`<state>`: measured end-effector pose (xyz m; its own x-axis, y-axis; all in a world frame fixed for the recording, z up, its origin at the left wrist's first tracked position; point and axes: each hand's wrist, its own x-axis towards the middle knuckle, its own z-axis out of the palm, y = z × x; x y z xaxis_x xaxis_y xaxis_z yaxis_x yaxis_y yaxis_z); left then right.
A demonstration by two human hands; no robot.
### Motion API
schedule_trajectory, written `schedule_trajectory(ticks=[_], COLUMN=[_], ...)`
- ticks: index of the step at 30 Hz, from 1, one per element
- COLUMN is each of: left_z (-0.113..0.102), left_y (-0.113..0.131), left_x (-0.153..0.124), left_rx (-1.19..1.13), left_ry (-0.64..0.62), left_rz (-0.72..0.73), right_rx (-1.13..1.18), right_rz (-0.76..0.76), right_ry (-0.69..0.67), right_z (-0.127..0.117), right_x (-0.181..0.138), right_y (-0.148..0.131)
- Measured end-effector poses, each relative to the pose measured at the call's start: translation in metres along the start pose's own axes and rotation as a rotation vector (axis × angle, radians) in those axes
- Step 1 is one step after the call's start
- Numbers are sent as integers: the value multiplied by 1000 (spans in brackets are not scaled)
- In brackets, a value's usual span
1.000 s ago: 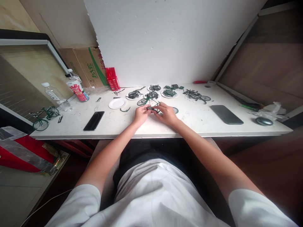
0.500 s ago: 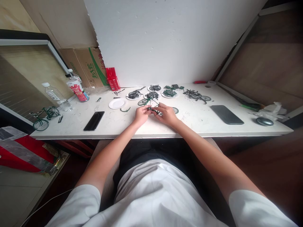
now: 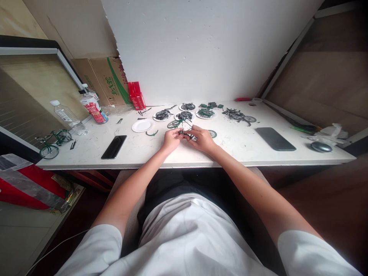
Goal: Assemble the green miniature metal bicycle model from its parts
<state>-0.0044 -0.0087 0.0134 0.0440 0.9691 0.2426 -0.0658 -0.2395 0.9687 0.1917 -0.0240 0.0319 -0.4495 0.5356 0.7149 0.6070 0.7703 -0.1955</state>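
Observation:
A small green model bicycle [image 3: 181, 126], partly built, stands on the white table [image 3: 244, 149] in front of me. My left hand [image 3: 171, 139] pinches its frame from the left. My right hand [image 3: 202, 138] grips it from the right, fingers curled over the rear part. A wheel [image 3: 213, 133] shows just past my right hand. Behind the model lie several small white plates [image 3: 163, 115] heaped with dark green and black parts, and one empty plate [image 3: 142, 125].
A finished green model bicycle [image 3: 53, 143] stands at the table's left end by two bottles [image 3: 92, 107]. A black phone [image 3: 114, 147] lies left of my hands, another phone [image 3: 275, 138] to the right, with a mouse [image 3: 319, 147] further right. A cardboard box [image 3: 103, 80] leans at the back left.
Both hands stay on the small bicycle; only the fingers have shifted slightly on it.

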Motion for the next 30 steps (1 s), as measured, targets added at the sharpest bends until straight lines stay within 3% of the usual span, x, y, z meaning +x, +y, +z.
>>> schedule_trajectory(ticks=[30], left_z=[0], left_y=[1], left_x=[-1], left_rx=[-6], left_ry=[-2], left_rz=[7], right_rx=[41], right_rz=[32], right_ry=[-11], right_z=[0], right_x=[1], right_y=[2])
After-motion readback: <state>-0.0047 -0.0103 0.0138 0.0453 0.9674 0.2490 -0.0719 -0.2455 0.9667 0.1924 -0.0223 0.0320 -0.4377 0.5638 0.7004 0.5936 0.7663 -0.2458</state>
